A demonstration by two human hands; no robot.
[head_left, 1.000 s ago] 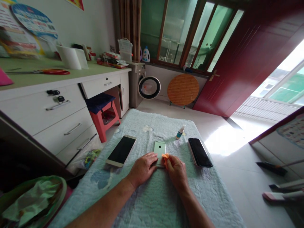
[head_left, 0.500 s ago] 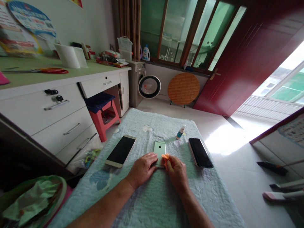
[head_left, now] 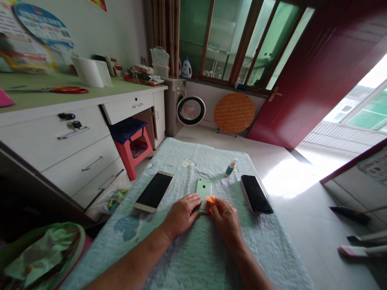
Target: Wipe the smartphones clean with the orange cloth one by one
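Note:
A small silver phone [head_left: 203, 187] lies back up on the pale blue quilted cloth [head_left: 193, 257]. My left hand [head_left: 182, 213] grips its lower left edge with fingers and thumb. Pinched in my right hand [head_left: 226, 219] is an orange cloth [head_left: 211, 201], which touches the phone's lower right side. To the left rests a large gold-rimmed phone [head_left: 155, 191], screen up. A black phone [head_left: 256, 194] lies to the right, and a small spray bottle [head_left: 231, 167] stands behind, between it and the silver phone.
At the left is a desk [head_left: 133, 90] with scissors [head_left: 66, 90] and a paper roll [head_left: 90, 71]. Below it stand a red stool [head_left: 130, 157] and a lined bin [head_left: 80, 241]. A washing machine [head_left: 173, 121] has its door open. A round wooden board [head_left: 234, 112] leans at the back.
The camera view has shifted very slightly. Both hands, the orange cloth and the phones keep nearly the same places.

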